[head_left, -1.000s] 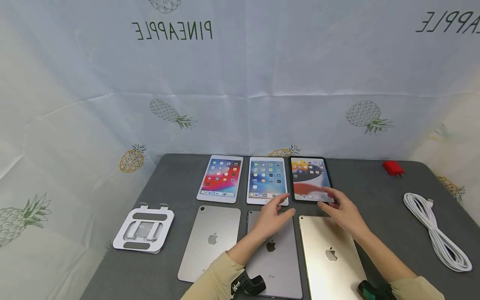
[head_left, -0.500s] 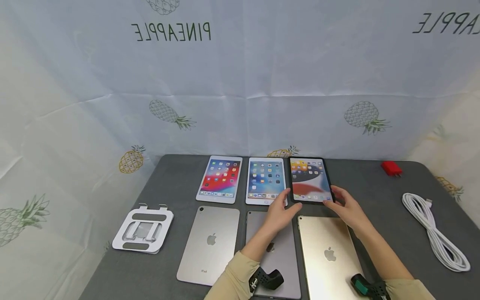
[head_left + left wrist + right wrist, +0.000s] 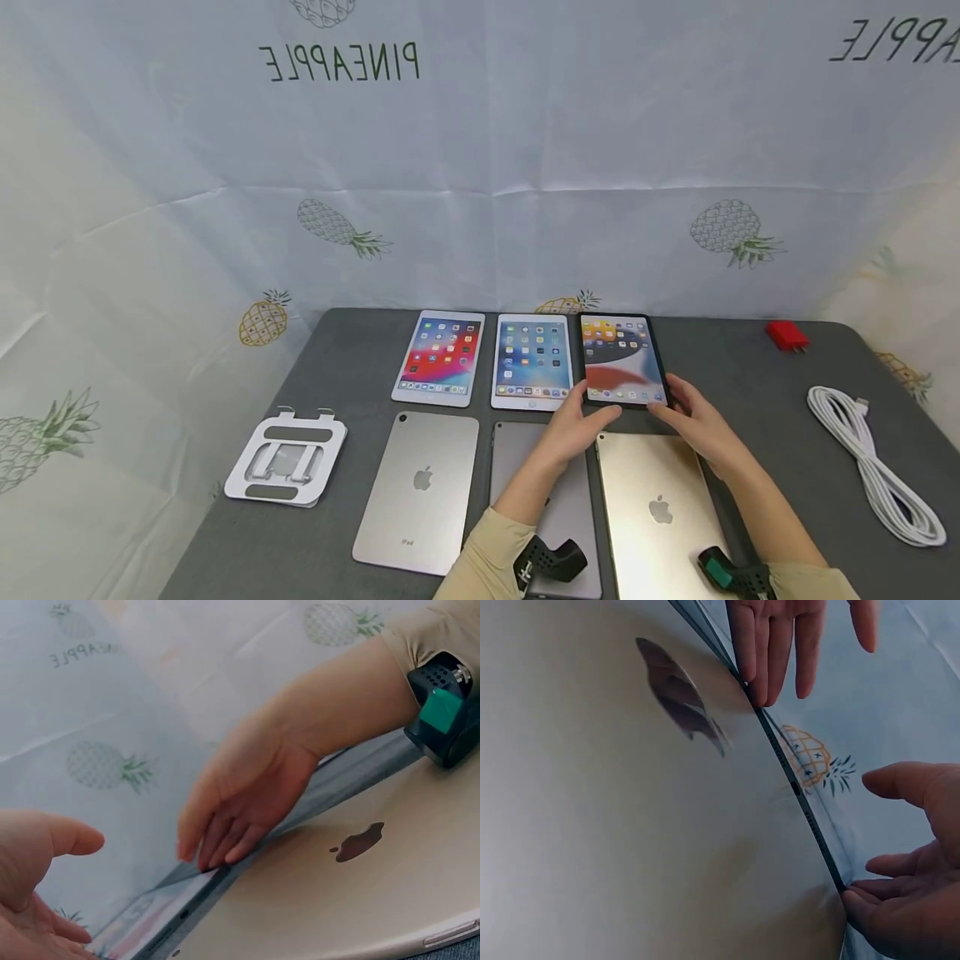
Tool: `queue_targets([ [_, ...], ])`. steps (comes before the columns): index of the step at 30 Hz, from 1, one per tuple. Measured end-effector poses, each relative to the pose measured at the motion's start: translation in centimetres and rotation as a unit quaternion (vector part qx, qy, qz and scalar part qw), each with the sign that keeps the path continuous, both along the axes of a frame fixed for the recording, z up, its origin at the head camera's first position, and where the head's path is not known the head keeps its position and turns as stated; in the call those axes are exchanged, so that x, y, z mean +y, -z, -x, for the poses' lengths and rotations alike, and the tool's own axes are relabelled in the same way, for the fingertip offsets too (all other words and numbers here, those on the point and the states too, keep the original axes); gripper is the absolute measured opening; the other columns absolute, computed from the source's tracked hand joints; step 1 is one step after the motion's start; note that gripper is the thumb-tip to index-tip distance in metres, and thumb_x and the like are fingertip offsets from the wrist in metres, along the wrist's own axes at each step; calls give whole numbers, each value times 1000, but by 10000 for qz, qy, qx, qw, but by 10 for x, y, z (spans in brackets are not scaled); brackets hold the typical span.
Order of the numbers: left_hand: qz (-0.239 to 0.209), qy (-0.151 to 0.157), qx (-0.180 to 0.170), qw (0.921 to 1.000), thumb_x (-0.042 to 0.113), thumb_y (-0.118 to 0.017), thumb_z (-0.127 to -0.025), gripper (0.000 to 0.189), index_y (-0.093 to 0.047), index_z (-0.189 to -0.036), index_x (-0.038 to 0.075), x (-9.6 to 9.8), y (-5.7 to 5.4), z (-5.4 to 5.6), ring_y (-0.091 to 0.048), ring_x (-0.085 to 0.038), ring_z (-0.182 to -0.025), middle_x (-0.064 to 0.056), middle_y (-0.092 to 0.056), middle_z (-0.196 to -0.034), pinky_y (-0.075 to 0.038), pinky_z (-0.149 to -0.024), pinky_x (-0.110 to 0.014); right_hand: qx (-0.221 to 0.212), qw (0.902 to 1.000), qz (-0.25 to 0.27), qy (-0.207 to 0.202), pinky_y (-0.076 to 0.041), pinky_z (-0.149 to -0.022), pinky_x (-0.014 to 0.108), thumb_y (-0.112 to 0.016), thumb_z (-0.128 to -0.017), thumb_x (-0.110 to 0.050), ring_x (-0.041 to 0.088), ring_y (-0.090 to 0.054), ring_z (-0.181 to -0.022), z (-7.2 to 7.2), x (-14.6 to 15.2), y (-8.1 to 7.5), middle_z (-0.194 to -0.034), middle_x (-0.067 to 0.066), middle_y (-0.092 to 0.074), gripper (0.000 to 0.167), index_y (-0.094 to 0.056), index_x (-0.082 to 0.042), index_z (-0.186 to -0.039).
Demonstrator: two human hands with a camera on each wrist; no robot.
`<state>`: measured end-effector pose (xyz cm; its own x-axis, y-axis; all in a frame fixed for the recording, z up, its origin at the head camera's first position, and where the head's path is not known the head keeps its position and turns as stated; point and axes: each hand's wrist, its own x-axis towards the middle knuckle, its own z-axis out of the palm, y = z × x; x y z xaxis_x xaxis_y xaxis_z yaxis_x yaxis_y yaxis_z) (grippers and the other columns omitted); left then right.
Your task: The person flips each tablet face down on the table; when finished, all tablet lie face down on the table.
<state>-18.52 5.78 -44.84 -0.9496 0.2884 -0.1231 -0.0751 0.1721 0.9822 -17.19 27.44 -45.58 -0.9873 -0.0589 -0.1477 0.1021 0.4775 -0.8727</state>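
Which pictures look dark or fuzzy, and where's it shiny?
Head view: brightest, mostly crisp, with a pale shine on the gold iPad; left wrist view: fuzzy, especially the pineapple cloth; right wrist view: darker, with dim patches on that iPad.

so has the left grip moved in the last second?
Yes. The left grip shifted rightward in the head view, relative to the middle white tablet.
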Motion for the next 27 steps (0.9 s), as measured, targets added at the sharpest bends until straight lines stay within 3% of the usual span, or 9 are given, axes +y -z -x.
queue_targets([
  [9, -251, 176, -262, 9992, 28, -68, -87, 74, -36, -148, 1, 2, 7, -3, -32, -32, -139, -18, -39, -149, -29, -111, -54, -164, 9998, 66, -12, -21, -107, 67, -57, -99, -34, 56, -12, -139, -8, 3, 0, -153, 38, -9, 85, -5, 6, -153],
  [12, -415, 173, -285, 9986, 26, -67, -88, 71, -37, -147, 0, 0, 10, -1, -32, -34, -140, -20, -38, -149, -29, -111, -50, -284, 9987, 425, 21, -16, -108, 68, -55, -100, -34, 53, -7, -141, -7, 3, -1, -155, 35, -5, 84, -3, 4, -154],
  [14, -540, 139, -387, 9977, 25, -67, -89, 70, -37, -147, 0, -2, 11, 0, -31, -34, -140, -21, -37, -150, -29, -112, -48, -339, 9951, 932, 46, -12, -110, 66, -52, -101, -32, 50, -3, -143, -6, 5, -3, -157, 31, -2, 81, -2, 3, -154],
  [17, -795, 57, -571, 9952, 23, -67, -90, 70, -37, -147, -3, -4, 12, 3, -30, -35, -141, -22, -36, -151, -27, -113, -47, -406, 9827, 1805, 108, -8, -116, 53, -48, -104, -30, 40, 2, -146, -3, 9, -4, -160, 24, 3, 76, 0, 2, -154],
  [21, -1121, 61, -706, 9912, 20, -66, -90, 68, -37, -145, -6, -6, 11, 7, -29, -35, -141, -22, -36, -150, -26, -114, -47, -540, 9624, 2653, 220, -12, -118, 33, -43, -105, -28, 31, 4, -148, -1, 14, -4, -161, 19, 10, 73, 4, 0, -154],
  [27, -1304, 102, -778, 9884, 18, -64, -91, 61, -41, -142, -7, -8, 13, 14, -31, -35, -140, -22, -40, -147, -27, -113, -47, -699, 9317, 3531, 486, -10, -118, 30, -39, -106, -22, 19, -7, -146, 4, 19, 0, -161, 16, 13, 71, 10, -4, -154],
])
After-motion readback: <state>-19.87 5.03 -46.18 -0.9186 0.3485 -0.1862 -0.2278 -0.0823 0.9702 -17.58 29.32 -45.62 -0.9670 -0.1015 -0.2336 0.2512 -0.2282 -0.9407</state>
